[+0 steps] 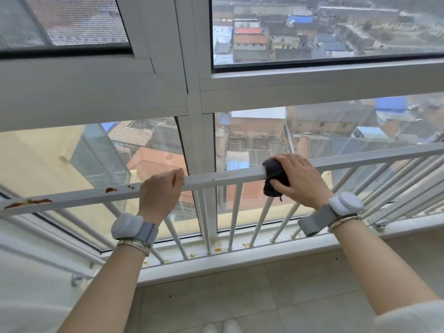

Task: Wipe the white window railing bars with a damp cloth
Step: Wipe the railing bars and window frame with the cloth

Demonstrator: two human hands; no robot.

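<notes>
A white top rail [223, 176] runs across the window, with several vertical white bars [234, 217] below it. Red-brown stains [28, 202] mark the rail at the far left, and smaller spots [111, 189] lie closer to my left hand. My left hand [160, 191] is wrapped around the rail left of centre. My right hand [298, 179] presses a dark cloth [275, 177] over the rail right of centre. The cloth wraps the rail and hangs a little below it.
A white sill [240, 254] under the bars carries orange-brown spots [217, 249]. Large glass panes and a white window frame [194, 111] stand behind the railing. Beige floor tiles [216, 299] lie below. Both wrists wear grey bands with white pods.
</notes>
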